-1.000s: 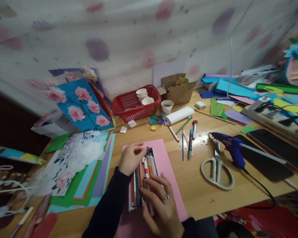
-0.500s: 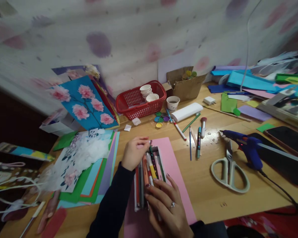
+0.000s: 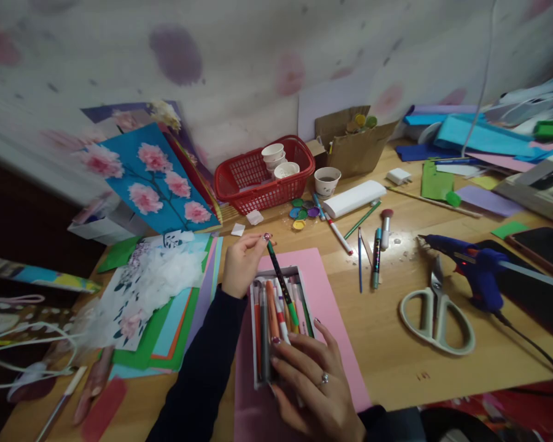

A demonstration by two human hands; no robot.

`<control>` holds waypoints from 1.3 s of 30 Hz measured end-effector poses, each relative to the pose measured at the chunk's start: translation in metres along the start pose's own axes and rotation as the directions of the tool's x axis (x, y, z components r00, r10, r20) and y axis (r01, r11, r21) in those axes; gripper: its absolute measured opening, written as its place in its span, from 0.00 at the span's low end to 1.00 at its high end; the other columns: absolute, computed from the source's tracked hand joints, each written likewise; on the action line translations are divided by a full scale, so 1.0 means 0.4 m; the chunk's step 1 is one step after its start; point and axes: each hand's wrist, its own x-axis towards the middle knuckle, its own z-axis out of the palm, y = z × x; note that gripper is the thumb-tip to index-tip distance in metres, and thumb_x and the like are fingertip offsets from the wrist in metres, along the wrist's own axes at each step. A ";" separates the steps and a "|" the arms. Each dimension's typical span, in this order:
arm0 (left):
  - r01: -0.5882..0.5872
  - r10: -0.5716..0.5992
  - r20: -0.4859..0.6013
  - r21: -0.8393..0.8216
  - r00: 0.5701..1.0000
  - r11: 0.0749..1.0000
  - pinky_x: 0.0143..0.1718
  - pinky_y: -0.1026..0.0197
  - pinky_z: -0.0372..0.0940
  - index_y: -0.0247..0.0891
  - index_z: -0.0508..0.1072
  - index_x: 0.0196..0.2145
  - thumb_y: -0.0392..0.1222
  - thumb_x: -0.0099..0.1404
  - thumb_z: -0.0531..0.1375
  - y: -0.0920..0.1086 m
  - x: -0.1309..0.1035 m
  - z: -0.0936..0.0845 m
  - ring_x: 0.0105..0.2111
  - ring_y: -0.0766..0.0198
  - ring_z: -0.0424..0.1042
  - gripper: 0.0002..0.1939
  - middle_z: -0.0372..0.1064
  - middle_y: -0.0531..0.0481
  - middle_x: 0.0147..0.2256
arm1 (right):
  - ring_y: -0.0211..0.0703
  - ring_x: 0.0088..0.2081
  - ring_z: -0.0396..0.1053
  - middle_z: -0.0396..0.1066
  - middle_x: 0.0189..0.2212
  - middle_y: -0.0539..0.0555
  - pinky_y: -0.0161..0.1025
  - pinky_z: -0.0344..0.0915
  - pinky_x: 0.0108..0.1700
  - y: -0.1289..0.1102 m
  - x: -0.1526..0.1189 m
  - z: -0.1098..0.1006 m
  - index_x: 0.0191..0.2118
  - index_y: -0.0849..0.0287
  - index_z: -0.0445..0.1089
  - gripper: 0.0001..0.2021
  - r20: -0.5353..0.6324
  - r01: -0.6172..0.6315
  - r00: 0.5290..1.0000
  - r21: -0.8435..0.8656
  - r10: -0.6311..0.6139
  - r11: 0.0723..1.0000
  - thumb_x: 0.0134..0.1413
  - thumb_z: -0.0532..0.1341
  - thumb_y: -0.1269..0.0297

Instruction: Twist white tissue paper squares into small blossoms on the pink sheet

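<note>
My left hand (image 3: 241, 263) pinches the upper end of a green marker (image 3: 282, 277) with a dark, patterned barrel. The marker slants over an open box (image 3: 255, 344) packed with several markers and pens, its green lower end close to them. Across the near part of that box lies my right hand (image 3: 320, 380), fingers spread over the pens and a ring on one finger; what is under its palm is hidden. Beneath the box is a pink sheet of paper (image 3: 345, 362).
Right of the box lie scissors (image 3: 417, 316) and a blue glue gun (image 3: 477, 270) with a cord. Behind stand a red basket (image 3: 253, 199) and a paper cup (image 3: 327, 182) of dark liquid. Colored papers (image 3: 198, 331) and a blue flower picture (image 3: 163, 159) are at left.
The green marker has risen partly out of the box, lifted by my left hand, and shows more of its length. My right hand stays over the box. The view has shifted slightly.
</note>
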 end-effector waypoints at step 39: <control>-0.267 0.010 0.397 0.599 0.918 0.755 0.59 0.42 0.42 0.39 0.67 0.32 0.39 0.65 0.52 0.053 -0.146 0.057 0.53 0.56 0.61 0.06 0.67 0.46 0.48 | 0.51 0.49 0.60 0.62 0.45 0.57 0.54 0.58 0.50 -0.045 -0.070 -0.039 0.46 0.54 0.68 0.14 -0.134 -0.457 0.879 0.040 0.458 0.888 0.57 0.54 0.75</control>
